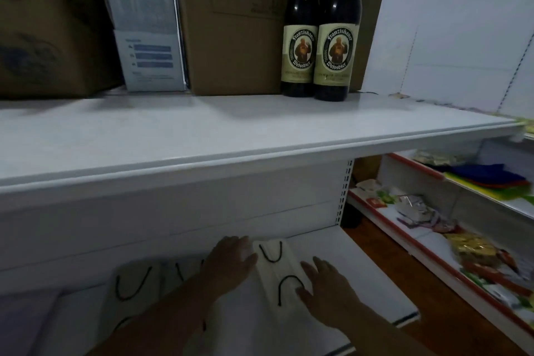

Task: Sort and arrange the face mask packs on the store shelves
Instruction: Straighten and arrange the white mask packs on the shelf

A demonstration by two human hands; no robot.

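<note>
**Two flat hands on one mask pack**

Two hands frame a cream face mask pack (277, 269) lying on the lower white shelf (361, 277). The left hand (228, 263) rests with straight fingers against the pack's left edge; the right hand (326, 286) lies flat, fingers spread, on its right side. Neither curls round it. More mask packs (135, 283) with black ear loops lie to the left. On the upper shelf (173, 136), far back, two beer bottles (318, 46) stand touching before a cardboard box (237, 23).

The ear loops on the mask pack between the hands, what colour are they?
Black ear loops, shown in the head view.
</note>
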